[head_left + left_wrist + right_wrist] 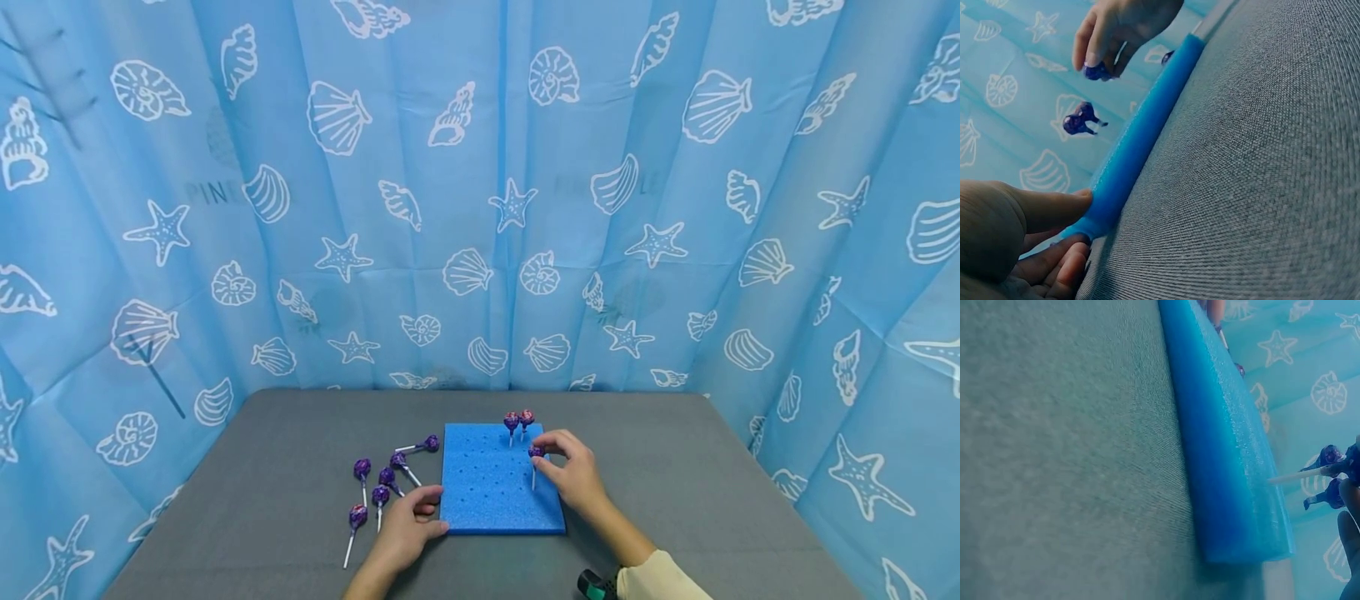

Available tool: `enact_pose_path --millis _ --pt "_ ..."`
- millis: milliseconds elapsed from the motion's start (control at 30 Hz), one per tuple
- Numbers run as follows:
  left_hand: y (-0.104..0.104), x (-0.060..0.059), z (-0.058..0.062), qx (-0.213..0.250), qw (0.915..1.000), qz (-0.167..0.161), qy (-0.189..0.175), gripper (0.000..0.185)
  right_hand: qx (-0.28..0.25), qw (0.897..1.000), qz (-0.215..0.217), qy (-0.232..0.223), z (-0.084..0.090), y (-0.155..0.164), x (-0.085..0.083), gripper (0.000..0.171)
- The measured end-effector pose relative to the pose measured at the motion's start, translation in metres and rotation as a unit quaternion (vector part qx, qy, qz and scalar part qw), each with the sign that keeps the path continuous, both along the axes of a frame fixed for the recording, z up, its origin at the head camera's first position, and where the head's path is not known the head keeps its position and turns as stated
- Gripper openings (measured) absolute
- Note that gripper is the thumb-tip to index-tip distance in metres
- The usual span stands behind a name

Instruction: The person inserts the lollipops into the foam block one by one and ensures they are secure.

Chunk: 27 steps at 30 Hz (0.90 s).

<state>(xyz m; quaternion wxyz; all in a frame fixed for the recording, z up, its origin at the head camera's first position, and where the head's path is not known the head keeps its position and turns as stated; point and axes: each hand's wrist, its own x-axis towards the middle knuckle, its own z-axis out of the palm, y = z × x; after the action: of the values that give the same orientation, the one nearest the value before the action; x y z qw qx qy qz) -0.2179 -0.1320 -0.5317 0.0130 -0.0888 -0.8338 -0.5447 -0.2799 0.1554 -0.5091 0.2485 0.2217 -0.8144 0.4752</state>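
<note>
My right hand (pixel 576 475) pinches the purple-wrapped head of a lollipop (pixel 534 477) over the right part of a blue foam board (pixel 495 512). The lollipop stands nearly upright, its white stick (pixel 1297 475) reaching down to the board's surface. At the board's front left corner, my left hand (pixel 405 527) holds the edge between thumb (pixel 1063 209) and bent fingers. Two more lollipops, one left (pixel 512 422) and one right (pixel 527 417), stand in the board's far right area. Rows of small holes mark the board's top.
Left of the board, several loose lollipops lie on the grey tabletop (pixel 285 483), among them one near the front (pixel 357 517) and one at the back (pixel 431 443). A blue curtain (pixel 450 225) with white shell prints hangs behind the table and along its sides.
</note>
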Motion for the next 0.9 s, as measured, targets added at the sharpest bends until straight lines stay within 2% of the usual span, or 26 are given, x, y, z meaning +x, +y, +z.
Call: enact_pose_path --millis 133,233,467,633,900 --pt "-0.001 -0.001 -0.001 -0.006 1.0 0.003 -0.005 0.049 0.011 0.999 0.008 0.029 0.005 0.001 0.008 0.021" --pt "-0.001 -0.001 -0.002 -0.012 0.9999 0.004 -0.008 0.049 0.012 0.999 0.021 0.042 0.015 -0.001 0.019 0.019" --pt "-0.001 -0.002 -0.001 -0.007 1.0 0.004 0.0 0.049 0.024 0.999 0.023 0.027 0.039 -0.006 0.043 0.019" --pt "-0.001 -0.002 -0.001 0.004 1.0 0.001 0.002 0.049 0.026 0.999 0.024 0.03 0.042 -0.005 0.045 0.022" --pt "-0.001 -0.002 -0.002 -0.004 1.0 -0.001 -0.006 0.048 0.027 0.999 0.036 0.022 0.039 -0.001 0.041 0.023"
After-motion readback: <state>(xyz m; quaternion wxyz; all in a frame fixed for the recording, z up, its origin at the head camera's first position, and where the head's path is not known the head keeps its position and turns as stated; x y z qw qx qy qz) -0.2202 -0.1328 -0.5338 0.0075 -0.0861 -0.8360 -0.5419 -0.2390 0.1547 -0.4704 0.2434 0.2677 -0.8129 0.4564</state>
